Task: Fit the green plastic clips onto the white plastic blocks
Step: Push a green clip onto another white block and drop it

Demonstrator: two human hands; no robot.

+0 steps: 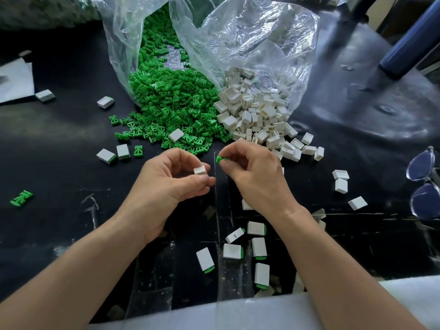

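Black worktable (59, 129), two clear bags (250, 39) spilling stock: green clip pile (166, 101) and white block pile (257, 115), far too many in each to count, so most of the job looks undone. Six finished blocks (259, 247) with green showing lie near the front edge. Left hand (171, 184) pinches one white block (199, 170), thumb and fingertips clamped on it. Right hand (250, 172) pinches one green clip (222, 159). Clip and block are close, not touching; this pair isn't joined yet.

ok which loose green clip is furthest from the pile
The lone green clip at the far left of the table, well left of the left hand. The other stray clips lie close to the green pile.
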